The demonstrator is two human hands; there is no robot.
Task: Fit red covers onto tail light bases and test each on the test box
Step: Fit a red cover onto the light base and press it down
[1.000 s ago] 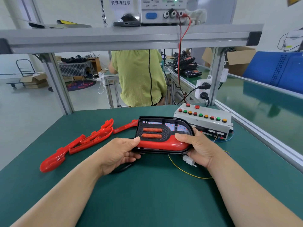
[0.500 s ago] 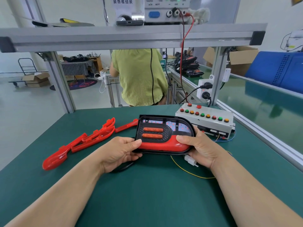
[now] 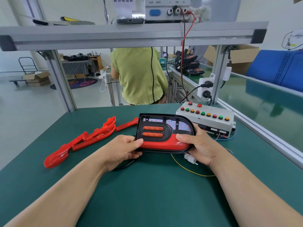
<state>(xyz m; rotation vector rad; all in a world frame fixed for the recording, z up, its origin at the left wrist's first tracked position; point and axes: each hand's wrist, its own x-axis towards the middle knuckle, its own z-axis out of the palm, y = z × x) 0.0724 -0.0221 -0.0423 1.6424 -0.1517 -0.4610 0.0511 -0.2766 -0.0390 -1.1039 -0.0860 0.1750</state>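
I hold a black tail light base [image 3: 164, 131] over the green table [image 3: 147, 194], with a red cover [image 3: 164, 144] along its near edge. Two orange lamp strips glow on its left half and small red LEDs show at the top. My left hand [image 3: 122, 150] grips its left end, thumb on the red cover. My right hand [image 3: 199, 145] grips its right end, thumb on top. A white connector [image 3: 191, 158] with a yellow wire hangs below the light. The grey test box [image 3: 208, 118] with coloured buttons sits just behind, to the right.
Several loose red covers [image 3: 85, 139] lie on the table to the left. A power supply [image 3: 167, 9] stands on the overhead shelf, its red lead running down. A person in a green shirt [image 3: 139, 74] stands beyond the bench. A socket block [image 3: 205, 87] hangs on the right post.
Both hands and the tail light stay nearly still; the view has shifted slightly.
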